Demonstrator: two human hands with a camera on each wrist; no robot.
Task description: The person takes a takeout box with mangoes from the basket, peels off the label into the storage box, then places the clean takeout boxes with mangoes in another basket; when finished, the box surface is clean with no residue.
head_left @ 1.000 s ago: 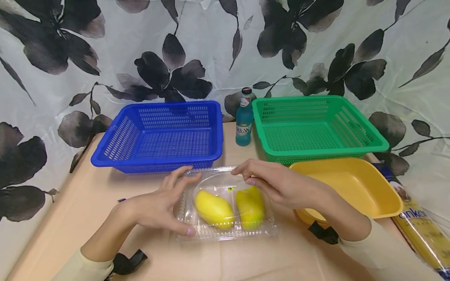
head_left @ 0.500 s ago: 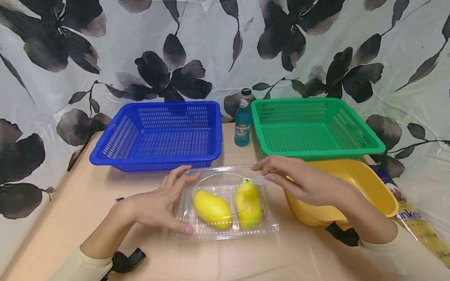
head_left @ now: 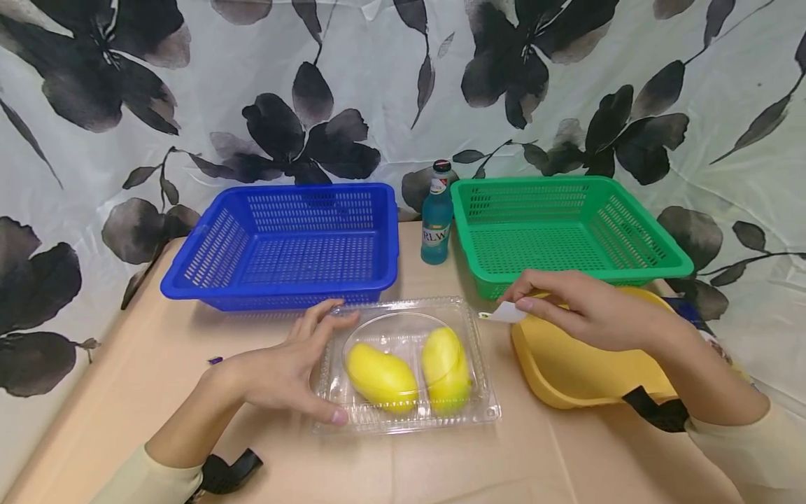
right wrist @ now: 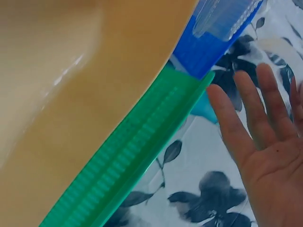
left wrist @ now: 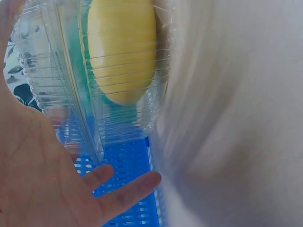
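Observation:
A clear lidded plastic container (head_left: 392, 323) lies on the table with two yellow mangoes (head_left: 380, 376) inside, side by side. My left hand (head_left: 283, 376) grips its left end, thumb on the front edge and fingertips at the back. In the left wrist view, a mango (left wrist: 122, 52) shows through the ribbed plastic beside my palm (left wrist: 38, 170). Right of the container, above the yellow basin's near-left rim, my right hand (head_left: 582, 311) pinches a small white slip (head_left: 506, 313) with a green-yellow tip. Spread fingers of that hand (right wrist: 272, 151) appear in the right wrist view, the slip not visible there.
Behind stand a blue basket (head_left: 302, 290) and a green basket (head_left: 567, 269), with a blue bottle (head_left: 436, 217) between them. A yellow basin (head_left: 585, 381) sits at the right, partly under my right forearm. A yellow packet lies beyond it, mostly hidden.
My right hand has moved right, away from the container, drawing the white slip from above the right mango past the container's edge. My left hand stays on the container.

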